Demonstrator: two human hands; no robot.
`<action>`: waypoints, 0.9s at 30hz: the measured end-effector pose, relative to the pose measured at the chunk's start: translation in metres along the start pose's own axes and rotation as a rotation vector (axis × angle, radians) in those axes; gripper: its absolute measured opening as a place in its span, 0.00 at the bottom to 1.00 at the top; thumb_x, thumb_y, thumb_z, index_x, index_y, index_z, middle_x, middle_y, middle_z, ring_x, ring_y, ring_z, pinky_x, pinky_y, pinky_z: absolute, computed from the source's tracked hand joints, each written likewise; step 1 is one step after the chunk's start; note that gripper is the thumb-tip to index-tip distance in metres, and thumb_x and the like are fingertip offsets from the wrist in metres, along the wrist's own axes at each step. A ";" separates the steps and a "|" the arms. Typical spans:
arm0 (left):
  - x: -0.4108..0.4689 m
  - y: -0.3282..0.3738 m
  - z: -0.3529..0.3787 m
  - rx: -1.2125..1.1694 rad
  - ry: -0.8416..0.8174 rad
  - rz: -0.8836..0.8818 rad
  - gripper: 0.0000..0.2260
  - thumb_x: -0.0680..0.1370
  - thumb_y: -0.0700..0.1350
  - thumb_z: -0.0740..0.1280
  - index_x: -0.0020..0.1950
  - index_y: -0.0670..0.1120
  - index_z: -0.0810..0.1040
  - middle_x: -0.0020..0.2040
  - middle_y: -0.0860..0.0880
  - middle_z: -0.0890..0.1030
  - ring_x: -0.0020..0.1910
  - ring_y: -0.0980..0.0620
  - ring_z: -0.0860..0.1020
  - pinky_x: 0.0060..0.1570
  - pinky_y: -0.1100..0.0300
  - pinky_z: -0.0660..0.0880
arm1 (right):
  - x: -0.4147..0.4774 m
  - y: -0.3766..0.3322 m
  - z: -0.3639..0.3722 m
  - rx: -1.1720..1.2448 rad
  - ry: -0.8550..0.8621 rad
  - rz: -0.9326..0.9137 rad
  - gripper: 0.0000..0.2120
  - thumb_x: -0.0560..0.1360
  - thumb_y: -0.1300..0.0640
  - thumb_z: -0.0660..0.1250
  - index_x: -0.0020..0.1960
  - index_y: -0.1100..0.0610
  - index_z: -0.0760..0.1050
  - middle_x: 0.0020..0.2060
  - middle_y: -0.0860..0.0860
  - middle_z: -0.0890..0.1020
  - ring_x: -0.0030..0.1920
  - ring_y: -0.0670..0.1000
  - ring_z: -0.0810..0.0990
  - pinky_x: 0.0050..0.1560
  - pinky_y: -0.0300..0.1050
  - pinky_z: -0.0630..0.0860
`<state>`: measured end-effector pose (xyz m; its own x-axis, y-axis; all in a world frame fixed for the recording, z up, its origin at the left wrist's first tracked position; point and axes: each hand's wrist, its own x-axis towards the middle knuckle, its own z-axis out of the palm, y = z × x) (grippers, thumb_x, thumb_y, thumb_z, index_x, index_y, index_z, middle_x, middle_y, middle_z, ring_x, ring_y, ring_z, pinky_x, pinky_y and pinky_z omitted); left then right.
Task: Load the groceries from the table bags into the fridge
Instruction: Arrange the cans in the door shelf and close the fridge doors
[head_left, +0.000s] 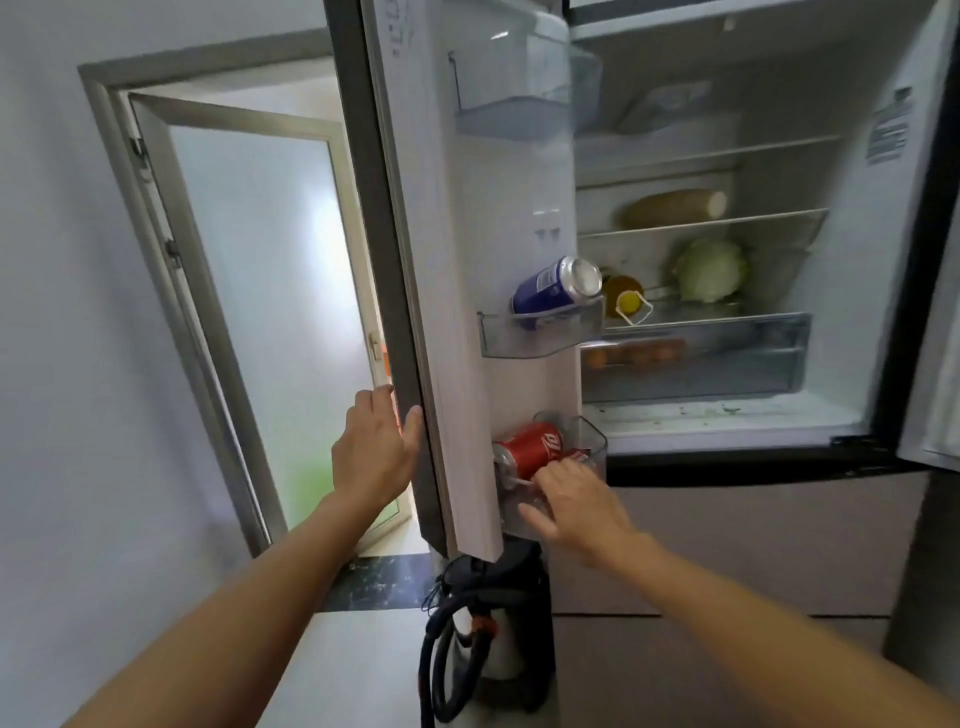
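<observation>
While left hand (375, 451) grips door edge (415, 364), right hand (574, 503) touching red can (530, 448)

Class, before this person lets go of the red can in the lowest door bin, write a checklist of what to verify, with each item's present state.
1. Fridge door held open: ok, the left hand grips its edge.
2. Red can settled in the bottom door bin: not ok, it lies tilted, and the right hand is on it.
3. Blue can stable in the middle door bin: not ok, it leans over the rim.
4. Room in the bottom bin for another can: cannot tell, the hand hides it.
5. Shelf goods clear of the door's path: ok, the cabbage sits well back.
</observation>
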<state>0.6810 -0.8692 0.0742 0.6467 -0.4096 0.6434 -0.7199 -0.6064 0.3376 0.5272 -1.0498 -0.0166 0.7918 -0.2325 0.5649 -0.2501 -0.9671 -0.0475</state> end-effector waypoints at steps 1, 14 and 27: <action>0.005 0.002 0.002 -0.034 0.011 -0.004 0.22 0.81 0.55 0.56 0.70 0.43 0.64 0.65 0.42 0.69 0.62 0.42 0.70 0.51 0.46 0.71 | -0.004 0.005 -0.004 -0.017 -0.012 0.024 0.17 0.71 0.41 0.57 0.40 0.54 0.73 0.36 0.51 0.77 0.39 0.53 0.76 0.41 0.47 0.75; -0.020 0.105 0.053 -0.596 -0.085 0.246 0.24 0.80 0.57 0.53 0.70 0.43 0.64 0.57 0.42 0.78 0.52 0.43 0.78 0.47 0.53 0.77 | -0.066 0.079 -0.056 0.073 0.117 0.502 0.14 0.76 0.55 0.65 0.61 0.56 0.73 0.57 0.52 0.77 0.57 0.52 0.73 0.56 0.48 0.73; -0.004 0.197 0.120 -0.388 -0.047 0.551 0.21 0.81 0.59 0.52 0.64 0.46 0.71 0.59 0.47 0.73 0.48 0.48 0.77 0.38 0.58 0.74 | -0.063 0.134 -0.092 0.090 0.457 0.475 0.19 0.79 0.51 0.62 0.68 0.54 0.69 0.60 0.49 0.76 0.58 0.48 0.75 0.53 0.47 0.78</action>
<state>0.5667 -1.0683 0.0556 0.1630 -0.6232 0.7649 -0.9804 -0.0150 0.1967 0.3923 -1.1549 0.0173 0.2860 -0.5876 0.7569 -0.4507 -0.7796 -0.4349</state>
